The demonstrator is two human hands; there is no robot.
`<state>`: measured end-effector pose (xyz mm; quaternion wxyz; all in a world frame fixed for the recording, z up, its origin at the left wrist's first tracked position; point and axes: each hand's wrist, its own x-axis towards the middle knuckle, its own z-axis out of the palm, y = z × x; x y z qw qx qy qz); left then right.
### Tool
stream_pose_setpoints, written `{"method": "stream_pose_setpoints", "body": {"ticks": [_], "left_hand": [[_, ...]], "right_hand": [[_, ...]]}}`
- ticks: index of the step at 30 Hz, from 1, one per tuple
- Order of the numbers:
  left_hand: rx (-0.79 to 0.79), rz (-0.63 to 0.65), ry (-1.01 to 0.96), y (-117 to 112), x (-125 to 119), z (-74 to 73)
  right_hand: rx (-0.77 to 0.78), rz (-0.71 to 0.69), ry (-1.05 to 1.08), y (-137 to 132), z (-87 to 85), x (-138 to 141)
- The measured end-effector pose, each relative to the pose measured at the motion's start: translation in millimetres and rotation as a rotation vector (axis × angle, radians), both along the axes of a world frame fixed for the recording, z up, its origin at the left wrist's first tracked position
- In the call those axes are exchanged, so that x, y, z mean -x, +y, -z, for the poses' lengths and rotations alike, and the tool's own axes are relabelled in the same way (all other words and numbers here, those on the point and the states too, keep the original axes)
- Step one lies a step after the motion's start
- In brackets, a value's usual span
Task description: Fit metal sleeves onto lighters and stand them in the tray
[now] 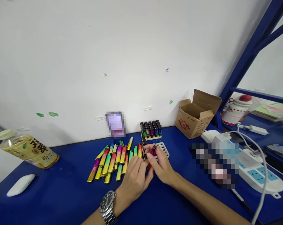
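Observation:
My right hand [163, 165] is closed around a magenta lighter [153, 150] with a black top. Close against it, my left hand [135, 173], with a watch on the wrist, has its fingers curled round a dark, gold-edged lighter [144, 153], partly hidden by the fingers. Just beyond my right hand lies a white tray with round holes [164, 149], its near part covered by the hands. To the left, a loose pile of shiny rainbow-coloured lighters [112, 161] lies on the blue table [71, 187]. Behind the hands, a rack of upright black-topped lighters [151, 129] stands by the wall.
A pixelated phone-like screen [115, 125] leans on the wall. An open cardboard box [194, 117] stands back right, near a white power strip [256, 178] with cables. At left are a yellow-labelled bottle [36, 151] and a white mouse [21, 185].

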<state>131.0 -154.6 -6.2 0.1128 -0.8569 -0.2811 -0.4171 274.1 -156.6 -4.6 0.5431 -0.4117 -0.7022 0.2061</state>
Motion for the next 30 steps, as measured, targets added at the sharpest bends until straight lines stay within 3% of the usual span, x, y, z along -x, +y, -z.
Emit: {"method": "stream_pose_setpoints", "body": {"ticks": [3, 7, 12, 15, 19, 30], "left_hand": [[0.089, 0.008, 0.0, -5, -3, 7.4], [0.144, 0.017, 0.058, -3, -1, 16.1], [0.15, 0.066, 0.163, -3, -1, 20.2], [0.148, 0.082, 0.173, -3, -2, 20.6], [0.144, 0.08, 0.182, -3, -2, 21.4], [0.096, 0.031, 0.173, -4, -2, 21.0]], "right_hand": [[0.045, 0.002, 0.16, 3, 3.2, 1], [0.177, 0.056, 0.524, 18, 9.4, -8], [0.609, -0.096, 0.822, 40, 16.9, -23], [0.791, -0.051, 0.863, 45, 15.8, -26], [0.8, 0.046, 0.872, 44, 9.1, -23], [0.811, 0.015, 0.786, 43, 11.0, -23]]}}
